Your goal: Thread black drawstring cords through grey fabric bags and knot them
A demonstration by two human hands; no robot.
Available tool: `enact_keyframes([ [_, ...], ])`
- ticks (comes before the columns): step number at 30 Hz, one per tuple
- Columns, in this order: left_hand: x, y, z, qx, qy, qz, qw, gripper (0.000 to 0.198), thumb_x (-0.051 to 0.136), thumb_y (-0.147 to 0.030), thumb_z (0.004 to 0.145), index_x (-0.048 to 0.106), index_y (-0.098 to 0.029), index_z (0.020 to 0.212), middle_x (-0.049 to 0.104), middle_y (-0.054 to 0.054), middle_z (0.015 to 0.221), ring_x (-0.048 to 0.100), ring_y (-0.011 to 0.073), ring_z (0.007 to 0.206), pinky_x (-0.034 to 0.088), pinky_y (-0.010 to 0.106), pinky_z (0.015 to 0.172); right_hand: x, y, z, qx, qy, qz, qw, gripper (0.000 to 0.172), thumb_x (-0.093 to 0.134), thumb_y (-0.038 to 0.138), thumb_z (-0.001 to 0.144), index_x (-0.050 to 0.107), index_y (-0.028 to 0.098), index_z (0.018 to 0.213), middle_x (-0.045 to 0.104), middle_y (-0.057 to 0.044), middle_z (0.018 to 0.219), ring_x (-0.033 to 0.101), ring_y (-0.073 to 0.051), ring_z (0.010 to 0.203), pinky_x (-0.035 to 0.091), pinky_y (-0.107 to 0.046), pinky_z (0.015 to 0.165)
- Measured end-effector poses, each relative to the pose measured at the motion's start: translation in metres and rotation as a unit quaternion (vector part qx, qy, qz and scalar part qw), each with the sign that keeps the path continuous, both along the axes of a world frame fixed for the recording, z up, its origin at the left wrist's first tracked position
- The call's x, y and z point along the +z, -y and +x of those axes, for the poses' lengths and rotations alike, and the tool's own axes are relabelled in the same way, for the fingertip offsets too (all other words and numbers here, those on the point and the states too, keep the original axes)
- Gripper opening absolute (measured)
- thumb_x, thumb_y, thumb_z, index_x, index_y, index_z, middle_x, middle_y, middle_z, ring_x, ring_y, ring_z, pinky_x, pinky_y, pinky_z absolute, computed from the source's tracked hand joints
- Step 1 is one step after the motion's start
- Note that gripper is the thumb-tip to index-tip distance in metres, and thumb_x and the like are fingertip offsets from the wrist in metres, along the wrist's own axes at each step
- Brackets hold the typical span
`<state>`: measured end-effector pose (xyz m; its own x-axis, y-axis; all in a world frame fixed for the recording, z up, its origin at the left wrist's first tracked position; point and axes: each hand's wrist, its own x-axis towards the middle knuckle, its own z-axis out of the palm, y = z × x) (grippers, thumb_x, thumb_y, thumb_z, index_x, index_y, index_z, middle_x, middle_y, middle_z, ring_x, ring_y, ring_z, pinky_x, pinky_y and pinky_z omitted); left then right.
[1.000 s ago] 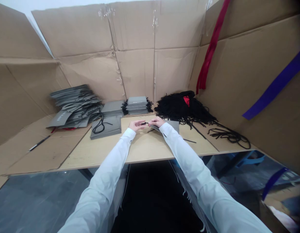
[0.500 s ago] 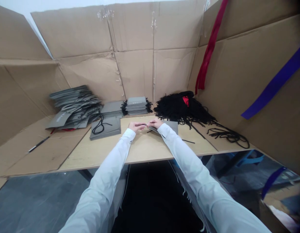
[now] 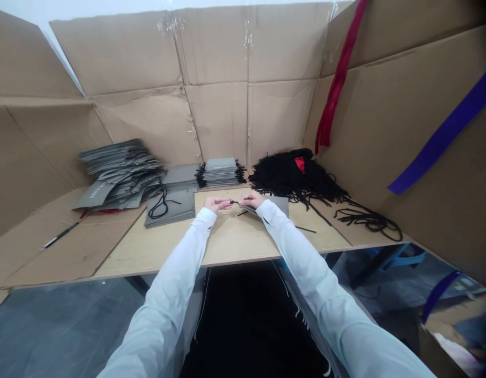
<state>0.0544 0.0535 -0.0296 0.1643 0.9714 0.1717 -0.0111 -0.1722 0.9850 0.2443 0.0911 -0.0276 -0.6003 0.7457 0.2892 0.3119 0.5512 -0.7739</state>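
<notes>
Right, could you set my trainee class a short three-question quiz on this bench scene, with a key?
1. What colour is the cord between the left hand and the right hand? (a) red (b) blue (c) black

2. True or false: in this view, the red strip hangs left of the blue strip.

3. Fill in: the pen lies nearer the ____ hand.

Key: 1. c; 2. true; 3. left
</notes>
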Motion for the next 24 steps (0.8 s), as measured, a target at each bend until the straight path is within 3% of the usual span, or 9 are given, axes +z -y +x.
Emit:
enact_keyframes([
  [9, -0.003, -0.004, 0.002, -0.044, 0.104, -0.055, 0.992, 0.032, 0.053, -0.024, 0.065, 0.059, -0.006, 0.091, 0.065, 0.012, 0.074, 0.061, 0.0218, 0.074, 0.043, 0.043, 0.080, -0.002, -0.002, -0.001, 0.009, 0.006, -0.013, 1.000, 0.042, 0.051, 0.051, 0.060, 0.062, 0.011, 0.061, 0.061, -0.003, 0.063, 0.054, -0.016, 0.067, 0.038, -0.025, 0.068],
  [14, -0.006, -0.001, 0.008, -0.082, 0.037, 0.031, 0.995, 0.044, 0.063, -0.025, 0.054, 0.059, -0.009, 0.094, 0.061, 0.014, 0.095, 0.058, 0.0236, 0.084, 0.041, 0.042, 0.082, -0.007, -0.004, -0.004, 0.017, -0.011, -0.017, 1.000, 0.044, 0.051, 0.053, 0.059, 0.062, 0.011, 0.062, 0.061, -0.003, 0.064, 0.054, -0.016, 0.066, 0.038, -0.026, 0.069],
  [16, -0.007, 0.001, 0.013, -0.049, -0.028, 0.072, 0.996, 0.045, 0.069, -0.024, 0.047, 0.061, -0.010, 0.089, 0.063, 0.012, 0.091, 0.058, 0.0230, 0.084, 0.040, 0.040, 0.083, -0.008, -0.003, -0.008, 0.009, -0.008, -0.016, 1.000, 0.046, 0.050, 0.054, 0.060, 0.062, 0.010, 0.064, 0.061, -0.004, 0.064, 0.054, -0.016, 0.067, 0.039, -0.027, 0.069],
  [19, -0.007, 0.001, 0.013, 0.022, -0.090, 0.098, 0.991, 0.032, 0.069, -0.027, 0.048, 0.065, -0.011, 0.075, 0.065, 0.009, 0.078, 0.058, 0.0215, 0.080, 0.040, 0.038, 0.083, -0.008, 0.002, -0.013, -0.025, 0.014, 0.004, 1.000, 0.048, 0.045, 0.054, 0.067, 0.063, 0.010, 0.074, 0.062, -0.006, 0.074, 0.055, -0.018, 0.074, 0.039, -0.029, 0.073],
  [21, -0.004, -0.002, 0.009, 0.071, -0.076, 0.109, 0.989, 0.026, 0.068, -0.028, 0.050, 0.065, -0.011, 0.070, 0.065, 0.008, 0.074, 0.058, 0.0197, 0.076, 0.042, 0.036, 0.081, -0.005, 0.007, -0.015, -0.068, 0.003, 0.034, 0.997, 0.048, 0.039, 0.051, 0.073, 0.061, 0.011, 0.088, 0.061, -0.007, 0.090, 0.053, -0.019, 0.087, 0.037, -0.031, 0.081],
  [24, 0.001, -0.009, -0.005, 0.173, 0.026, 0.140, 0.975, 0.025, 0.065, -0.029, 0.053, 0.061, -0.011, 0.070, 0.063, 0.007, 0.074, 0.058, 0.0160, 0.073, 0.046, 0.032, 0.074, 0.002, 0.011, -0.012, -0.133, -0.029, 0.093, 0.986, 0.047, 0.043, 0.048, 0.073, 0.054, 0.015, 0.104, 0.051, -0.008, 0.111, 0.044, -0.018, 0.105, 0.030, -0.031, 0.091],
])
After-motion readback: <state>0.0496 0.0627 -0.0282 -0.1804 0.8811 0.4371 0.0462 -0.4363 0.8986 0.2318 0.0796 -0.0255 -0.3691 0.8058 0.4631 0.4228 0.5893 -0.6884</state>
